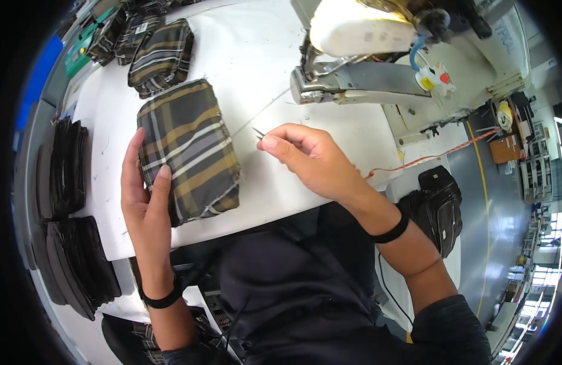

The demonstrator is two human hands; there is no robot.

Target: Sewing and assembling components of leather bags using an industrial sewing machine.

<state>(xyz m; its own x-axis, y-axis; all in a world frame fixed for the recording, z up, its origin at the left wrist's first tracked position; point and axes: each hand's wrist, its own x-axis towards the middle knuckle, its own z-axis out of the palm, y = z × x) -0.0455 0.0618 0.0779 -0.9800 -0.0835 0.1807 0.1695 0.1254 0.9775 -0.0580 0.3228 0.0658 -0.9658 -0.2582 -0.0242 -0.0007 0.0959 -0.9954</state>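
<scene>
My left hand grips the left edge of a plaid fabric pouch, its thumb on top and its fingers along the side. The pouch is boxy, in black, olive-brown and white checks, with frayed raw seams along its right edge. Just right of it, my right hand is closed around small thread snips. Only their two thin pointed metal tips stick out, aimed at the pouch but apart from it. The rest of the tool is hidden in my fingers.
A sewing machine stands at the back right of the white table. More plaid pouches lie beyond mine. Stacks of dark pieces sit at the left. A black backpack and an orange cord are at the right.
</scene>
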